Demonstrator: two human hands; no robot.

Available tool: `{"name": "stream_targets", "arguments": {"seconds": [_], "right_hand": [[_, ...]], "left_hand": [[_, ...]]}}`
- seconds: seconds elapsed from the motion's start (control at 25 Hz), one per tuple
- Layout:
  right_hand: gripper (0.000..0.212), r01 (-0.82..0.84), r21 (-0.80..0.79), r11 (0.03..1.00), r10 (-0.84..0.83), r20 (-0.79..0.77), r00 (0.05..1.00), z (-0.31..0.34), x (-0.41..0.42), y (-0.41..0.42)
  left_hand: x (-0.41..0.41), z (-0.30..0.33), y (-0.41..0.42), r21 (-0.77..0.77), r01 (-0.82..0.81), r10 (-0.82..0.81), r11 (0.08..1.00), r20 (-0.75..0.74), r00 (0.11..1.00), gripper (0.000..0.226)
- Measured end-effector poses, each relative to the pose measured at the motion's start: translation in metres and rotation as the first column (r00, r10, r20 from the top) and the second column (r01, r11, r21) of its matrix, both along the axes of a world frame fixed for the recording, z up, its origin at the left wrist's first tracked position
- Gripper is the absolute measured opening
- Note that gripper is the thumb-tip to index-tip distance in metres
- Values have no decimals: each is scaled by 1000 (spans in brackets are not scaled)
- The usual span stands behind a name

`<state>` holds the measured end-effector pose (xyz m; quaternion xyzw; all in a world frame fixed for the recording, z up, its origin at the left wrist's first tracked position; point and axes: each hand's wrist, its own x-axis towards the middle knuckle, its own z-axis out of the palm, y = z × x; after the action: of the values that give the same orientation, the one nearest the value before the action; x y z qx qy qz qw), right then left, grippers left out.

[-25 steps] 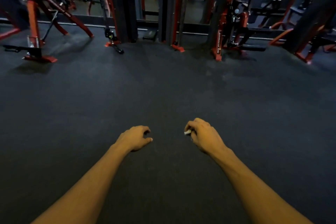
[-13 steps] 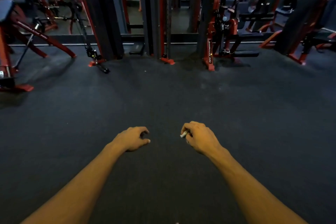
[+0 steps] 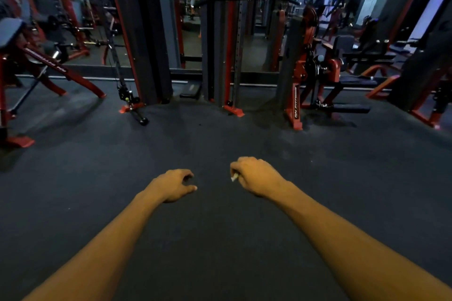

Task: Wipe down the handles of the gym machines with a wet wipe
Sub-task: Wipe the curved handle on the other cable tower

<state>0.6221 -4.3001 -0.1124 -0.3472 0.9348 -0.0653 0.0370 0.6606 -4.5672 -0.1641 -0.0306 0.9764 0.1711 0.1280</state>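
Right hand (image 3: 256,177) is clenching the wet wipe (image 3: 234,176), left hand (image 3: 174,185) hanging loosely curled, empty; the balled wipe risks drying out.

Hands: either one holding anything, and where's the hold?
The right hand grips a small white wipe, bunched in its curled fingers, one end poking out. The left hand holds nothing.

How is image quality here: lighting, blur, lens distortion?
Head view: dim throughout, red machine frames and floor murky; far background soft, with bluish light at upper right; wide-angle bending at the edges; left hand, right hand and white wipe fairly sharp.
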Motion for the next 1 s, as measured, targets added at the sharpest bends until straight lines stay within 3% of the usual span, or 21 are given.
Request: {"name": "stream_targets", "arguments": {"seconds": [0.2,0.44,0.56,0.8,1.0], "right_hand": [[11,79,-27,997,-79,17,997,40,-139,-46],[17,212,-108,971,-218,-42,975,82,-302,-41],[23,200,-146,969,-214,-88,973,103,-378,-43],[11,182,-206,962,-211,-133,968,110,-549,-51],[9,150,-252,956,-192,-150,970,132,-684,-75]], "left_hand": [[-137,34,-56,5,-11,11,1000,-31,999,53],[-312,87,-90,-26,25,-28,999,-130,991,47],[-395,112,-94,-34,55,-61,998,-186,981,47],[-567,133,-93,-111,81,-104,991,-221,970,44],[-683,164,-120,-102,14,-46,995,-317,947,41]]}}
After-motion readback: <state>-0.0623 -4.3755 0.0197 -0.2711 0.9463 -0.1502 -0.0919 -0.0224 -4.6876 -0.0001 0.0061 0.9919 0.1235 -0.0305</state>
